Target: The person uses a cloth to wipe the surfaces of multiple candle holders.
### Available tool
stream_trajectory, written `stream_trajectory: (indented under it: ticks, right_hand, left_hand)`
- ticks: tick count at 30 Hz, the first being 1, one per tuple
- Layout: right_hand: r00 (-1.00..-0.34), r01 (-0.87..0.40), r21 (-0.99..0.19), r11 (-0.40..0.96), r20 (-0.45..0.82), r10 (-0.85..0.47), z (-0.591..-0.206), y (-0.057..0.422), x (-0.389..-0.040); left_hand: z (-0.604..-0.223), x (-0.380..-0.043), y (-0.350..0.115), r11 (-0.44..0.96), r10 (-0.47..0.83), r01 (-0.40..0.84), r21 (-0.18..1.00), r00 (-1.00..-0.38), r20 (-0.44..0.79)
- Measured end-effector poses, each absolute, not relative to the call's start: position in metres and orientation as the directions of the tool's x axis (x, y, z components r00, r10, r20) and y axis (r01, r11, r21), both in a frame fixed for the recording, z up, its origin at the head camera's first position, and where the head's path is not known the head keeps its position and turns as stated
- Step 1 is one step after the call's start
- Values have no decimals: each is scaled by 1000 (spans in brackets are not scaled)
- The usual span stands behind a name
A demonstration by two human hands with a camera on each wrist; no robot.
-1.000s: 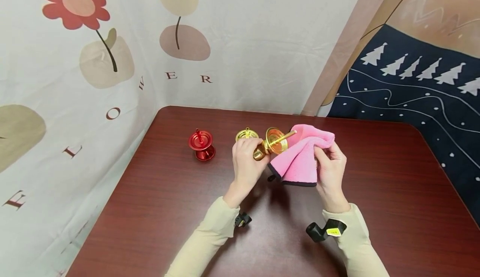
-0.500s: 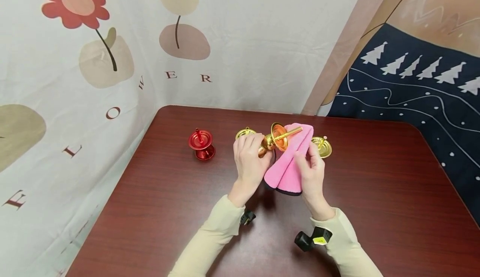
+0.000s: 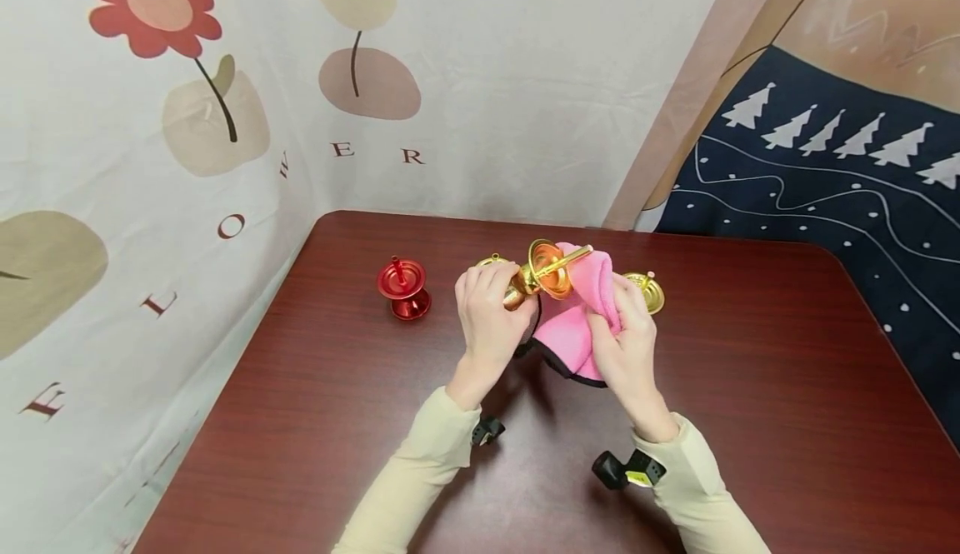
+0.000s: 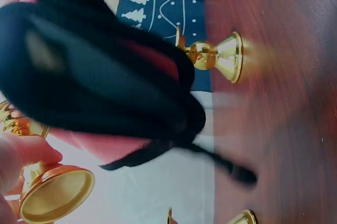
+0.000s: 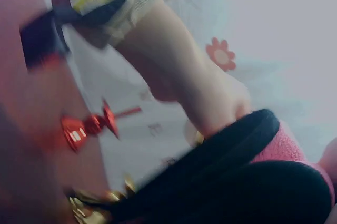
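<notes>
My left hand (image 3: 486,308) grips a gold candle holder (image 3: 551,271) near its base, tilted so its long spike points up and to the right. In the left wrist view the flared base of this candle holder (image 4: 58,195) shows beside the thumb. My right hand (image 3: 626,346) holds a bunched pink cloth (image 3: 566,341) with a black edge, pinched between thumb and fingers. Its upper fold lies behind the dish and spike. The cloth's dark underside (image 4: 105,76) fills much of the left wrist view, with a short black cord hanging from it.
A red candle holder (image 3: 401,279) stands on the dark red-brown table (image 3: 750,387) at the left. One gold candle holder (image 3: 492,260) is mostly hidden behind my left hand; another (image 3: 648,294) stands behind my right. Printed fabric hangs beyond the table's back edge.
My right hand has moved left with the cloth from a second ago, uncovering the right gold candle holder. The cloth, smoother half a second ago, is now bunched; my left hand has shifted slightly.
</notes>
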State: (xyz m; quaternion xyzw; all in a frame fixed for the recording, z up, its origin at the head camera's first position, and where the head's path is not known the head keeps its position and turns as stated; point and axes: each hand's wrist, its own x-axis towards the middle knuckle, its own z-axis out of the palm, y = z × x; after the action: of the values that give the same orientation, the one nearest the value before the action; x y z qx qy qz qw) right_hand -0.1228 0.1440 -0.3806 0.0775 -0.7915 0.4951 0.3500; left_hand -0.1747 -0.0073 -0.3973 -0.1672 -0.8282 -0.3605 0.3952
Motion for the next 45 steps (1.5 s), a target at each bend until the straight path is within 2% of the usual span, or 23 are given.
stream_trajectory:
  ticks: [10, 15, 18, 22, 26, 29, 37, 42, 45]
  right_hand:
    - [-644, -524, -553, 648, 755, 124, -373, 152, -128]
    - [-601, -562, -449, 695, 799, 31, -374, 145, -129]
    - [-601, -559, -412, 720, 799, -9, -372, 141, -128]
    - [-623, -544, -391, 742, 781, -46, -368, 135, -125]
    - [-615, -564, -390, 727, 786, -56, -366, 129, -122]
    - [-593, -594, -405, 695, 804, -39, -366, 126, -121]
    - [-561, -670, -424, 609, 827, -40, -369, 139, -135]
    - [-549, -698, -449, 558, 836, -14, -372, 150, -150]
    - [-514, -738, -440, 512, 858, -5, -372, 154, -158]
  left_hand:
    - [-395, -171, -17, 629, 0, 567, 531, -684, 730]
    - [-394, -170, -18, 581, -15, 580, 570, -693, 721]
    - [-394, -170, -18, 580, -19, 577, 575, -696, 717]
    - [-395, -170, -19, 641, -4, 568, 516, -670, 742]
    - [-395, -170, -18, 720, 22, 558, 413, -613, 790]
    - [-394, -170, -19, 735, 31, 559, 384, -593, 804]
    - [-397, -172, -26, 600, 33, 596, 533, -685, 728]
    - [-399, -175, -32, 477, 139, 654, 588, -716, 684]
    - [-398, -177, -35, 396, 243, 678, 619, -728, 641]
